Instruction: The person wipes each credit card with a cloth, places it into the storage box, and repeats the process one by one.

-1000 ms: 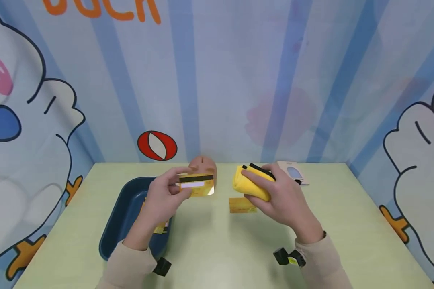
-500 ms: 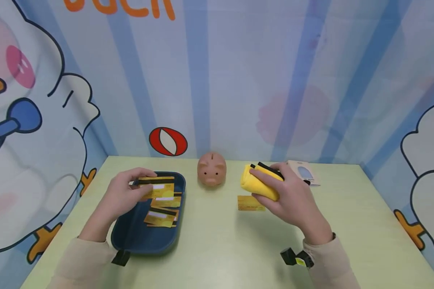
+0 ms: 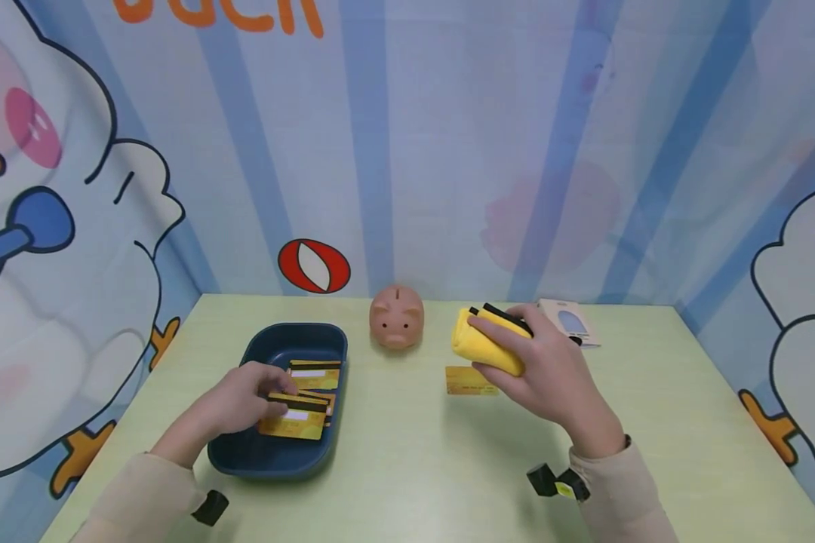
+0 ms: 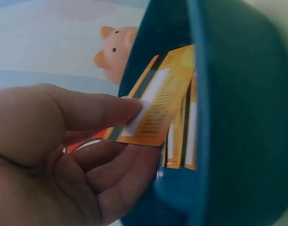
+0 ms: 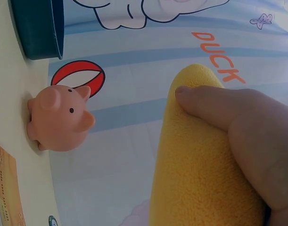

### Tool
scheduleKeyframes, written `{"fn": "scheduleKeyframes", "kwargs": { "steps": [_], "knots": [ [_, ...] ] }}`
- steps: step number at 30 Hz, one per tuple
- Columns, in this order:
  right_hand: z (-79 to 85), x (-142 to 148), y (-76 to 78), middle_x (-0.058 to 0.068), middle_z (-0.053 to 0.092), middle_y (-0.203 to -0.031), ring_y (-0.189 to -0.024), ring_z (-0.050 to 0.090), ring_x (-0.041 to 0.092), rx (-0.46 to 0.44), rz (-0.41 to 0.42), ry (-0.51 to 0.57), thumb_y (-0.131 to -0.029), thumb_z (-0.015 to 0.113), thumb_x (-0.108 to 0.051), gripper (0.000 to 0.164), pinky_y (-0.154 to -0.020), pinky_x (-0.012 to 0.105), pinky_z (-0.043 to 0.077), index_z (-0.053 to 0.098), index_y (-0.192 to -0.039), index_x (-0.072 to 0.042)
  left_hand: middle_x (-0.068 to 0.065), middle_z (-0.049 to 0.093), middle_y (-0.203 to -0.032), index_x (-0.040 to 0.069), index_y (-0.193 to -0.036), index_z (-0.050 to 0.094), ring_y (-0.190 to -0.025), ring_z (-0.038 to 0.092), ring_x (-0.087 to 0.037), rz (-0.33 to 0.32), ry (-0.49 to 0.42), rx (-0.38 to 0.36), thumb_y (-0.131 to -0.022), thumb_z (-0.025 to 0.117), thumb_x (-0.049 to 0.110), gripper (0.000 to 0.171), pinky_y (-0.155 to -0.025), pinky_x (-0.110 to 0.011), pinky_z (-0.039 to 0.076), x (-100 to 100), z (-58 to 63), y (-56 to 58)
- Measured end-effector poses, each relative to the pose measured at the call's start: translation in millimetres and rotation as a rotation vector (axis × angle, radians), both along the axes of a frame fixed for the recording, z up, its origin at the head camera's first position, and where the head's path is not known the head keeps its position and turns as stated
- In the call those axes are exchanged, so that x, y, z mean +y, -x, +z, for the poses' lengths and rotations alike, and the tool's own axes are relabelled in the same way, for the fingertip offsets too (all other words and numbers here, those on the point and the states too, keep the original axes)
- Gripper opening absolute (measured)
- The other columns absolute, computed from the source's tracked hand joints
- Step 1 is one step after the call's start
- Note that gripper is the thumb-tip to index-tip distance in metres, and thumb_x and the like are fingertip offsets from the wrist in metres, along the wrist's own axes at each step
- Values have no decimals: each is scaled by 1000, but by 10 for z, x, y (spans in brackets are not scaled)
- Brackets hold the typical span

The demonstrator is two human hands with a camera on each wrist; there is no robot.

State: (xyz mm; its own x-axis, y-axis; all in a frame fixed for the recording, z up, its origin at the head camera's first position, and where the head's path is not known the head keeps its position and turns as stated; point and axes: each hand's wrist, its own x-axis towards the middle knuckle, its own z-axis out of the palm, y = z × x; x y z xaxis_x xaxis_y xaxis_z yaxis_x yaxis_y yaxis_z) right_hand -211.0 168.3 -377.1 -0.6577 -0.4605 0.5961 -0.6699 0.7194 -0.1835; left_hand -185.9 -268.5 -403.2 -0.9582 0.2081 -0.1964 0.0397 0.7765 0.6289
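My left hand pinches a gold bank card by one edge between thumb and fingers, its black stripe and white strip facing up. The card is inside the blue tray, over several similar gold cards. In the left wrist view the tray wall hides part of those cards. My right hand grips a folded yellow cloth with black edging, held above the table. Close below the cloth, another gold card lies flat on the table, embossed side up.
A pink piggy bank stands at the back of the pale table, to the right of the tray. Behind my right hand lies a flat white box with a blue oval. A patterned curtain hangs along the table's back edge.
My left hand has carried its card left from in front of the piggy bank, then down into the tray. My right hand keeps its hold on the cloth, almost still.
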Motion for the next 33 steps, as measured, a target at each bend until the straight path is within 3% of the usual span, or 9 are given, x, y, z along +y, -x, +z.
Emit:
{"fn": "scheduleKeyframes", "kwargs": {
  "steps": [4,8,15,20,26,33],
  "knots": [
    [-1,-1,2,16,60,-125,-91,63,27,-9,6,8,-87,86,-38,58,-61,38,53,67,-142,-34,-7,68,-91,4,-109,72,-79,64,-20,-1,-54,-109,-91,74,-3,19,-64,-37,60,8,-68,-29],
    [4,3,3,15,60,-125,-90,63,25,-18,11,16,-87,86,-37,58,-62,37,52,67,-143,-35,-8,65,-87,4,-107,73,-77,67,-20,8,-35,-143,-90,75,-5,20,-63,-36,61,32,-112,-45],
    [-8,7,2,15,60,-124,-88,62,25,-23,8,18,-87,86,-38,59,-62,36,51,66,-143,-35,-6,70,-97,8,-106,73,-86,64,-20,-17,122,-131,-87,79,-3,23,-76,-39,59,72,-134,-47],
    [-6,12,6,16,60,-125,-90,62,25,-16,11,22,-87,86,-38,59,-62,36,51,67,-143,-35,-4,73,-99,10,-100,75,-90,65,-20,-45,165,-107,-86,81,-2,19,-87,-46,58,102,-134,-53],
    [14,28,0,16,61,-125,-89,62,24,-9,7,27,-87,86,-37,59,-62,35,51,67,-143,-35,1,72,-93,13,-93,77,-85,60,-17,-79,193,-98,-86,81,0,15,-85,-45,55,161,-120,-46],
    [27,46,-4,14,61,-123,-87,60,22,-12,9,38,-87,86,-37,60,-63,34,51,66,-143,-35,3,72,-92,15,-90,78,-85,59,-17,-119,296,-91,-89,79,3,13,-84,-43,55,205,-86,-69]
  ]
}}
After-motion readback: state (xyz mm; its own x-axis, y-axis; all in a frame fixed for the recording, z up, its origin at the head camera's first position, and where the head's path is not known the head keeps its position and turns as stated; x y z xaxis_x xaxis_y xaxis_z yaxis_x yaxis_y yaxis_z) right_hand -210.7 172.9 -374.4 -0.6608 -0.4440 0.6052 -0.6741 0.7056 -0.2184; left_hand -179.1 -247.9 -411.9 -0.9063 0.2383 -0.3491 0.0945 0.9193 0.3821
